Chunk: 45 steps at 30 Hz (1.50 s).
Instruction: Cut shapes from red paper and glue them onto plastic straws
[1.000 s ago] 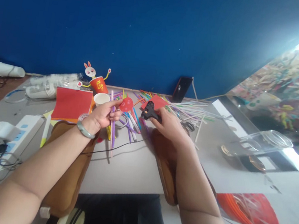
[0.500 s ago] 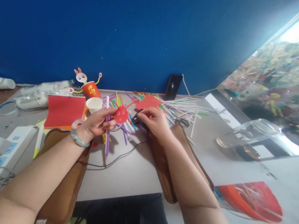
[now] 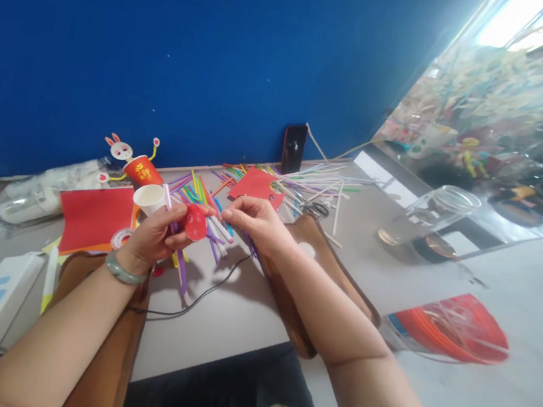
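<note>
My left hand [image 3: 153, 237] pinches a red round paper cutout [image 3: 196, 223] with faint markings between thumb and fingers. A purple-and-white stick [image 3: 183, 272] slants past the same hand; whether it is gripped there I cannot tell. To the right of the cutout is my right hand [image 3: 258, 225], thumb and forefinger closed together, and what they hold, if anything, is too small to make out. Below and behind the hands lie many coloured sticks [image 3: 198, 186]. A red paper sheet [image 3: 257, 187] with cut edges rests on them, just beyond my right hand.
Scissors [image 3: 316, 210] lie right of the sticks. A white paper cup [image 3: 149, 198], a red cup with a rabbit figure [image 3: 140, 171] and red paper [image 3: 95, 216] stand at left. Brown trays [image 3: 337, 273] flank the work area. A black cable [image 3: 208, 292] crosses the table; a phone [image 3: 293, 148] leans on the wall.
The view has swung to the right. My left hand has tilted the red cutout. The dark thing seen at my right fingertips is no longer visible there, and a white disc shows on the right tray.
</note>
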### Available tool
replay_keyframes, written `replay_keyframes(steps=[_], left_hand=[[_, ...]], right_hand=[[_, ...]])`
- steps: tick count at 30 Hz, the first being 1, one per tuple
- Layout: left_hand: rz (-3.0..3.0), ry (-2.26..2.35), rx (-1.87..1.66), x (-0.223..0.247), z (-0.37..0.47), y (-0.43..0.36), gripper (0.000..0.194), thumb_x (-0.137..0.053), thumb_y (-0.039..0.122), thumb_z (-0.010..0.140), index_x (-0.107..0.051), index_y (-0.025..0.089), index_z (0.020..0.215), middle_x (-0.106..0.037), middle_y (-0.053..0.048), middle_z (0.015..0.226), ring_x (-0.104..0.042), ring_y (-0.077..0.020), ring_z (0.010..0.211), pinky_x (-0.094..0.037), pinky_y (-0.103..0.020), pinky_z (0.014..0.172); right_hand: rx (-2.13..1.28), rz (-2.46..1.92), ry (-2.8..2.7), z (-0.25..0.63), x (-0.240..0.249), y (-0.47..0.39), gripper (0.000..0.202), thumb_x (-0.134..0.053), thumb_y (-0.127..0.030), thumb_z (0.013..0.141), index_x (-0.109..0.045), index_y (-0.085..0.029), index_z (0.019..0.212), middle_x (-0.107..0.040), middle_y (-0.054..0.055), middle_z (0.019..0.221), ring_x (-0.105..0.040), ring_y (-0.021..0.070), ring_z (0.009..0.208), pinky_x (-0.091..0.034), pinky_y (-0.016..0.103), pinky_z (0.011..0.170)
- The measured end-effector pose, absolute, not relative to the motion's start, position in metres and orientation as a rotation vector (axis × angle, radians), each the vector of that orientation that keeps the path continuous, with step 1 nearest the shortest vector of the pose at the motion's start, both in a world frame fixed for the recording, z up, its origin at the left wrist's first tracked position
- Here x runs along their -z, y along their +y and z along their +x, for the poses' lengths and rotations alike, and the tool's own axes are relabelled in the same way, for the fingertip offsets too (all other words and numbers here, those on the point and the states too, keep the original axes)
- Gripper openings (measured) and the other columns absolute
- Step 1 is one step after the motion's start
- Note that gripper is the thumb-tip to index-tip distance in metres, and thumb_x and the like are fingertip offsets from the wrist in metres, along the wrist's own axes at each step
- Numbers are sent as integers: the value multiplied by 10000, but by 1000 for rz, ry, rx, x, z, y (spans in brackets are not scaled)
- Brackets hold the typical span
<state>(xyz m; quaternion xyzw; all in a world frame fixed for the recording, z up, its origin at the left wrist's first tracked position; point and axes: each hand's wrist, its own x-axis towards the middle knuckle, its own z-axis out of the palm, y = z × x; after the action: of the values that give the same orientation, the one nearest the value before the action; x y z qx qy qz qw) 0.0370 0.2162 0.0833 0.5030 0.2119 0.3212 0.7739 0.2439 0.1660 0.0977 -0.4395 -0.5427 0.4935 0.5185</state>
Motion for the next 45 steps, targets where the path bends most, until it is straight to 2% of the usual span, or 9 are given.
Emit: replay_keyframes(steps=[4, 8, 16, 20, 25, 27, 32, 38, 45], left_hand=[[1067, 510, -784, -88, 34, 213, 356, -650, 495, 820, -741, 169, 927, -322, 73, 395, -194, -46, 353, -188, -200, 391], [1127, 511, -741, -87, 33, 211, 396, -719, 532, 749, -751, 157, 871, -304, 70, 364, -221, -49, 337, -174, -206, 389], [1259, 545, -749, -79, 32, 213, 350, -723, 519, 759, -731, 172, 799, -390, 37, 399, -286, -63, 360, -188, -223, 412], [1334, 523, -739, -81, 34, 212, 368, -699, 522, 796, -679, 170, 693, -373, 38, 392, -296, -66, 377, -214, -227, 431], [1342, 534, -728, -83, 37, 211, 502, -716, 527, 787, -515, 174, 492, -377, 23, 385, -323, -64, 385, -215, -226, 427], [1310, 553, -732, -84, 40, 211, 470, -727, 517, 779, -543, 171, 518, -381, 29, 391, -322, -59, 380, -208, -221, 419], [1211, 602, -796, -83, 49, 212, 301, -700, 443, 812, -691, 142, 832, -474, 39, 531, -268, -24, 387, -170, -193, 392], [1180, 727, -866, -82, 60, 204, 311, -786, 345, 722, -556, 157, 632, -396, 74, 482, -296, -21, 379, -189, -171, 372], [1231, 753, -829, -77, 65, 197, 286, -788, 397, 749, -631, 158, 730, -464, 53, 505, -330, -35, 397, -200, -187, 388]], right_hand=[[-1234, -1036, -1314, 239, -102, 159, 415, -792, -555, 678, -667, -160, 690, -509, -51, 557, -393, 75, 532, -266, 242, 509], [-1258, -1006, -1286, 234, -105, 153, 391, -794, -531, 684, -693, -154, 700, -532, -45, 576, -409, 74, 555, -288, 241, 527], [-1320, -989, -1193, 231, -102, 155, 371, -850, -483, 609, -678, -159, 664, -548, -56, 558, -450, 73, 554, -329, 239, 558], [-1352, -1013, -1167, 231, -99, 158, 377, -846, -491, 596, -675, -160, 649, -566, -49, 566, -473, 81, 572, -341, 240, 576], [-1384, -1035, -1102, 231, -94, 162, 369, -848, -470, 578, -647, -163, 609, -575, -48, 564, -476, 77, 569, -342, 238, 587], [-1391, -1043, -1093, 232, -94, 163, 371, -851, -465, 570, -641, -162, 610, -598, -42, 585, -483, 77, 571, -347, 239, 590], [-1288, -1086, -1147, 242, -96, 165, 346, -857, -437, 583, -648, -165, 626, -608, -33, 589, -499, 90, 573, -375, 252, 595], [-1083, -1107, -1085, 247, -100, 165, 328, -837, -459, 616, -656, -187, 640, -676, -2, 697, -584, 128, 669, -463, 280, 676], [-1123, -1142, -1078, 239, -94, 164, 331, -856, -470, 589, -681, -195, 648, -666, 2, 665, -563, 133, 636, -452, 276, 626]])
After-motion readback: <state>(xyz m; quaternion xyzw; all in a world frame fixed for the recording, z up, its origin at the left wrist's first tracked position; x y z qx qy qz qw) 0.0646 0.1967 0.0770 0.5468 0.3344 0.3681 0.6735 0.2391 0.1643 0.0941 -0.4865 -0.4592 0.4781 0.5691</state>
